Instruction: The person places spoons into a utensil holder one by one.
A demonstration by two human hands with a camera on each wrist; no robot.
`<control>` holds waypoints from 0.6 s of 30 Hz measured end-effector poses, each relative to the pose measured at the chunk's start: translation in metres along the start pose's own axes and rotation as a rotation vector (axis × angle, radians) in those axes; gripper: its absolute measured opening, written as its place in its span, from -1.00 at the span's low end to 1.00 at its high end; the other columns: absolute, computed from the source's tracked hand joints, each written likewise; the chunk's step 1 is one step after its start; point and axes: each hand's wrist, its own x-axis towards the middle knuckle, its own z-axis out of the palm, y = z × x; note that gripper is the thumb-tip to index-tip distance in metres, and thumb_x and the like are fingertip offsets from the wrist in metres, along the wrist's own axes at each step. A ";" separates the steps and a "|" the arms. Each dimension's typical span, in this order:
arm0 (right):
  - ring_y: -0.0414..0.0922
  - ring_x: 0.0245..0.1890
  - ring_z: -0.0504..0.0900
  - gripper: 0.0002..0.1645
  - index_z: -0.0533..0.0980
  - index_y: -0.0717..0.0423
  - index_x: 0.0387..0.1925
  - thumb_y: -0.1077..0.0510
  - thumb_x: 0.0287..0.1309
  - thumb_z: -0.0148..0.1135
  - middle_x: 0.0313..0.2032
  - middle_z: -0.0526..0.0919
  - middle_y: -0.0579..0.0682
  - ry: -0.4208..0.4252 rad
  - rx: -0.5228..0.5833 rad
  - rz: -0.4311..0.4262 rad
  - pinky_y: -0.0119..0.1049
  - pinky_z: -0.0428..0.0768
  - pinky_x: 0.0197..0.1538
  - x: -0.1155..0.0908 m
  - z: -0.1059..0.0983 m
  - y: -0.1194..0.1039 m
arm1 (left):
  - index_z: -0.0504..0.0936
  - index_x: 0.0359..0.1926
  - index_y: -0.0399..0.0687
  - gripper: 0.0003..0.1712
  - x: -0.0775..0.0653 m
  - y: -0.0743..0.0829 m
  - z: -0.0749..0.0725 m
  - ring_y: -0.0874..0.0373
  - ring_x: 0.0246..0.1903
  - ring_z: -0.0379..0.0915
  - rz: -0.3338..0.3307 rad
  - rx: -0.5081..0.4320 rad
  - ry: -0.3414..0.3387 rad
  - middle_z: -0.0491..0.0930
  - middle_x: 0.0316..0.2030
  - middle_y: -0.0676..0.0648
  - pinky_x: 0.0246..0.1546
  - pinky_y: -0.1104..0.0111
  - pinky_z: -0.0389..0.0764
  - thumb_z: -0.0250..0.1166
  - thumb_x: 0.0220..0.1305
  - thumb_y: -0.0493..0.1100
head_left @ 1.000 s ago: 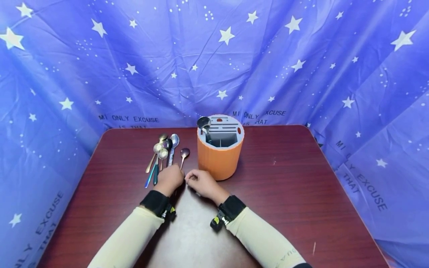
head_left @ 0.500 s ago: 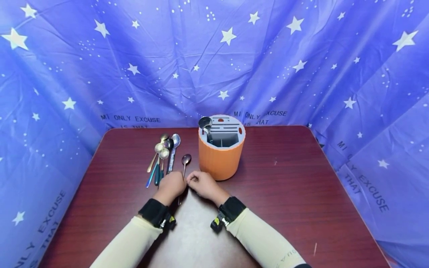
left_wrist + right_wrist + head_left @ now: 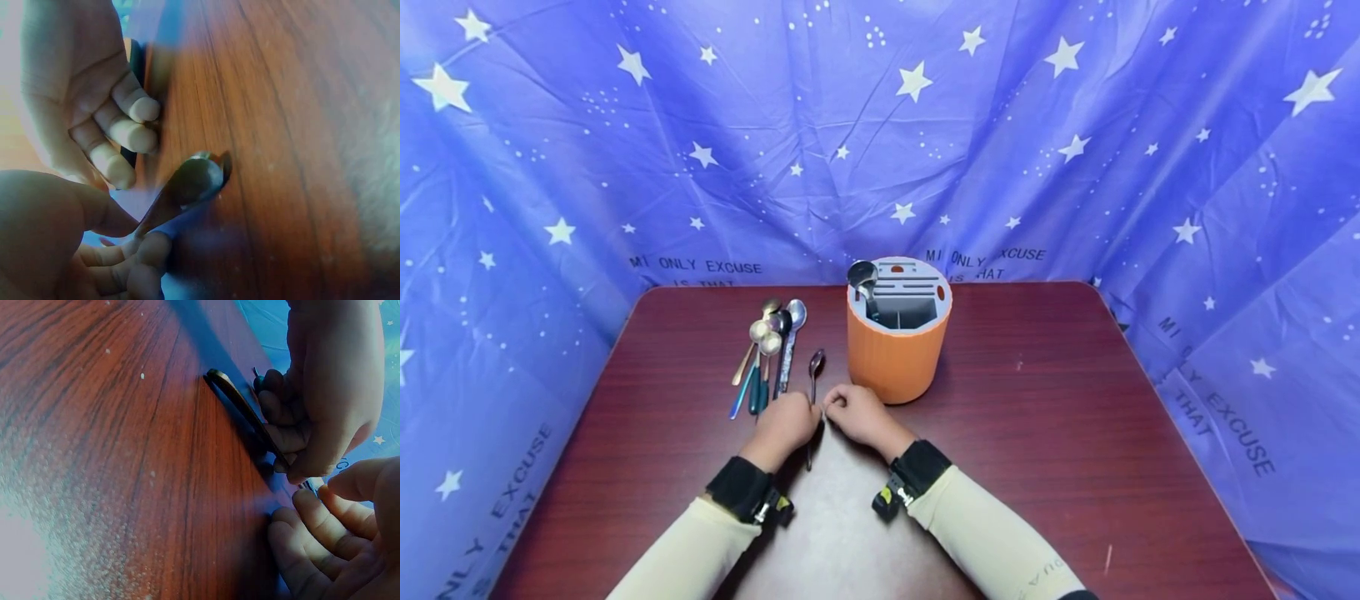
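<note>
My left hand [image 3: 786,423] pinches a small metal spoon [image 3: 813,382] by its handle between thumb and fingers, close over the table. In the head view the bowl points away from me, turned partly on its side, and the handle's end sticks out below the hand. The left wrist view shows the pinch on the spoon [image 3: 187,187]; in the right wrist view, the dark handle [image 3: 240,403] arcs from the left fingers. My right hand [image 3: 861,414] lies just right of the spoon, fingers loosely curled, thumb and fingertips apart, holding nothing.
Several spoons [image 3: 788,358] lie bunched left of my hands, some with gold or teal handles. Behind my right hand stands an orange utensil holder [image 3: 895,362] with a grey slotted top; a dark ladle-like spoon [image 3: 863,275] stands in it. Starry blue cloth surrounds the table [image 3: 1037,433].
My left hand has drawn the spoon slightly toward me, and its bowl has turned from facing up to partly sideways. My right hand stays almost still beside it.
</note>
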 end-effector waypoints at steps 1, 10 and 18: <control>-0.31 -0.40 0.54 -0.84 0.66 -0.06 -0.33 0.13 0.29 0.16 -0.44 0.63 -0.21 -0.003 -0.002 0.004 -0.43 0.49 -0.23 0.000 0.000 0.000 | 0.63 -0.50 -0.19 -0.65 -0.001 -0.001 0.001 -0.17 -0.42 0.62 0.005 -0.007 0.003 0.70 -0.35 -0.29 -0.43 0.01 0.56 0.15 0.32 -0.06; -0.30 -0.42 0.52 -0.81 0.68 -0.04 -0.32 0.15 0.26 0.14 -0.45 0.62 -0.21 -0.033 -0.033 0.015 -0.43 0.49 -0.25 -0.002 0.000 -0.001 | 0.53 -0.64 -0.05 -0.60 -0.006 -0.004 0.008 0.01 -0.52 0.54 0.028 -0.082 -0.005 0.66 -0.46 -0.16 -0.43 0.09 0.56 0.14 0.36 -0.07; -0.29 -0.54 0.53 -0.80 0.69 0.04 -0.33 0.15 0.31 0.16 -0.54 0.61 -0.18 -0.056 0.029 0.043 -0.42 0.51 -0.38 -0.003 0.001 -0.002 | 0.49 -0.68 -0.03 -0.57 -0.011 -0.003 0.015 0.15 -0.69 0.38 0.040 -0.238 -0.066 0.49 -0.72 0.03 -0.60 0.31 0.41 0.09 0.36 -0.10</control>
